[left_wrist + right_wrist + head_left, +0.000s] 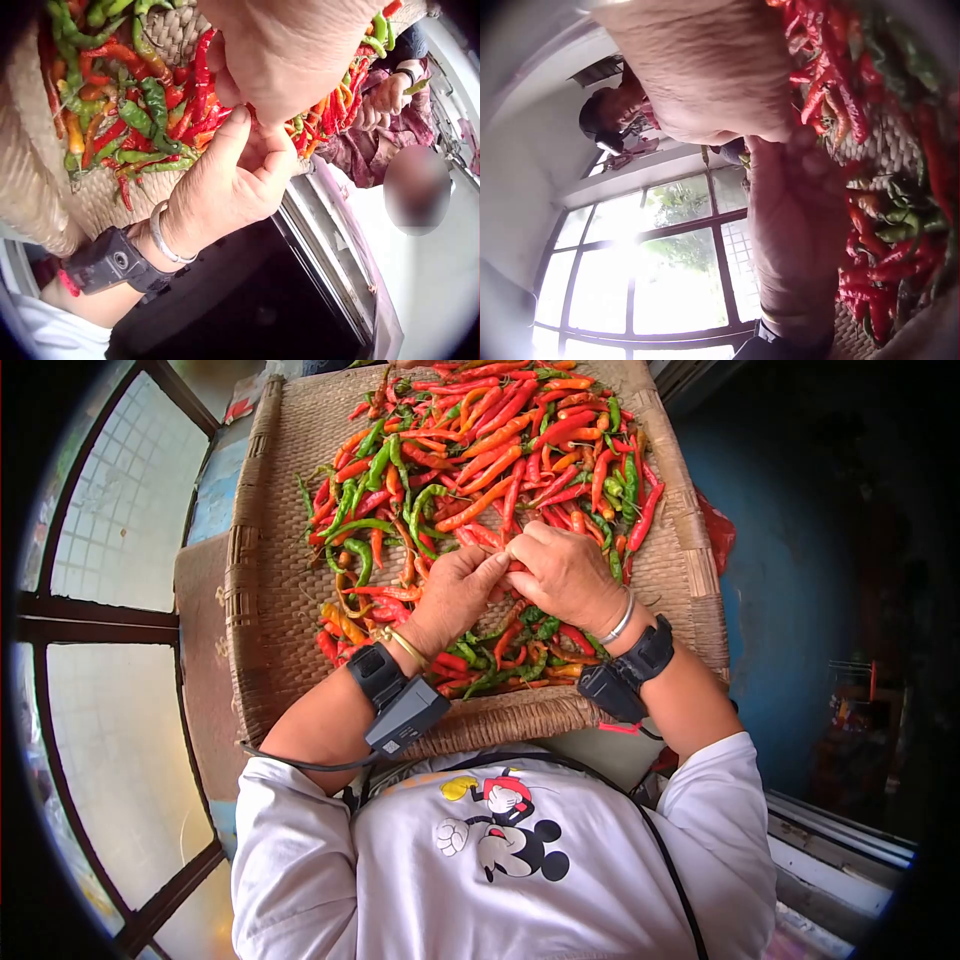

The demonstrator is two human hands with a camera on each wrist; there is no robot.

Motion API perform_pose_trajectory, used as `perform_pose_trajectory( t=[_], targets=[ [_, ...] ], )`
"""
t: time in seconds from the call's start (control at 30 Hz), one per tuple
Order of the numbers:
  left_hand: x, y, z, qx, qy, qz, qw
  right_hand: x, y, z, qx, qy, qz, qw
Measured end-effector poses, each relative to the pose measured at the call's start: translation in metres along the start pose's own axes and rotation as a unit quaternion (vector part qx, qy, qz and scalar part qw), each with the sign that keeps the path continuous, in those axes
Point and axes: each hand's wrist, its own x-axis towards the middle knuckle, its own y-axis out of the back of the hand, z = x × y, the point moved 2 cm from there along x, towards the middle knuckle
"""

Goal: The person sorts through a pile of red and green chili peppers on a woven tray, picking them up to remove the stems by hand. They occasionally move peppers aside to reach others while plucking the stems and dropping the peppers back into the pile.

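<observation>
Fingertips to fingertips, my left hand and right hand meet above a spread of red, orange and green chili peppers. Both hands pinch a small red chili pepper, mostly covered by the fingers. The left wrist view has the back of my left hand filling the top, while my right hand comes up from below, its thumb against the fingers. In the right wrist view my left hand is in shadow behind my right hand.
The peppers lie on a woven tray with a thick raised rim close to my body. Another person's hand holds a green chili pepper across the tray. A framed window stands to the left.
</observation>
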Motion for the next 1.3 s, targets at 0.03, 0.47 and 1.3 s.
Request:
perform_pose_trajectory(
  t=[0.03,0.47,1.3],
  targets=[
    [0.0,0.001,0.001,-0.004,0.019,0.002,1.0,-0.001,0.0,0.0,0.008,-0.005,-0.001,1.0],
    [0.014,0.04,0.042,-0.337,-0.044,0.142,0.93,-0.01,0.015,0.041,-0.029,-0.092,-0.01,0.995],
    [-0.005,-0.007,-0.018,0.392,-0.022,-0.185,0.901,-0.034,0.012,0.048,-0.041,-0.152,-0.366,0.917]
  ],
)
